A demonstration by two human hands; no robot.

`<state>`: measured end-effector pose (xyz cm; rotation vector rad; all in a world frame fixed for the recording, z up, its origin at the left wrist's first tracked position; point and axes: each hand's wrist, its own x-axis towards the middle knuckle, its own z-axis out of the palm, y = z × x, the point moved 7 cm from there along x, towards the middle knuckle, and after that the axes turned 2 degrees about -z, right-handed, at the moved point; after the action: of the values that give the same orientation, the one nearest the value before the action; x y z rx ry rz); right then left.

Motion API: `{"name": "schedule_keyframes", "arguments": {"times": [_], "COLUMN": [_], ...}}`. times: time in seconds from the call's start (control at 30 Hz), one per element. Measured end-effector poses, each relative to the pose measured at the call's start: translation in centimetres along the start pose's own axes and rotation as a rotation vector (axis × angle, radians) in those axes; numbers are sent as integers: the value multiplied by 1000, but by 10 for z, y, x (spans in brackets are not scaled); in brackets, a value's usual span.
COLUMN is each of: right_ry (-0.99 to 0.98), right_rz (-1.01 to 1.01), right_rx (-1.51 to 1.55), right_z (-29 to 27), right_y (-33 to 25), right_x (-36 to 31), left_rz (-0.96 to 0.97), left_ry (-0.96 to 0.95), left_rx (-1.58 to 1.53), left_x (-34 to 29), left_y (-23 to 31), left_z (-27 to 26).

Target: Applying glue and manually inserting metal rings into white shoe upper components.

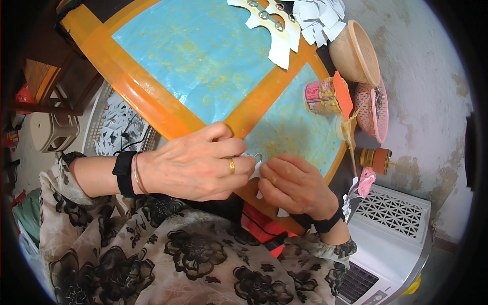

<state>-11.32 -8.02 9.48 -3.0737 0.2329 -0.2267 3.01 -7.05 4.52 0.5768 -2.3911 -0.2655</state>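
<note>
Above the near edge of the table, my hands are brought close together. My left hand (195, 162) is closed, its fingertips pinching a small white piece with a metal ring (258, 158). On the other side of that piece, my right hand (297, 185) is closed too, with its curled fingers against it; the fingertips are mostly hidden. More white cut pieces with metal rings (274, 25) lie at the far side of the table, beside a pile of plain white pieces (319, 20).
Blue and orange sheeting covers the table (198, 51). A pink-labelled can (323, 95) with an orange card stands at the right. A beige basket (351, 53) and a pink basket (373, 109) sit beyond it. A white air cooler (391, 223) is at lower right; a crate (119, 122) of white pieces is left.
</note>
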Motion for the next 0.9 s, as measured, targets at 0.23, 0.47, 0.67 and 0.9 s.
{"name": "schedule_keyframes", "arguments": {"times": [0.23, 0.47, 0.67, 0.9], "right_ry": [-39, 18, 48, 171], "right_rz": [93, 203, 240, 190], "right_rx": [54, 85, 30, -45], "right_z": [-2, 4, 7, 3], "right_y": [3, -2, -6, -7], "right_x": [-6, -18, -22, -24], "left_rz": [-14, 13, 47, 53], "left_ry": [-14, 27, 17, 18], "left_rx": [56, 105, 183, 207], "left_x": [2, -1, 3, 2], "left_y": [1, 0, 4, 6], "left_z": [-2, -6, -5, -3]}}
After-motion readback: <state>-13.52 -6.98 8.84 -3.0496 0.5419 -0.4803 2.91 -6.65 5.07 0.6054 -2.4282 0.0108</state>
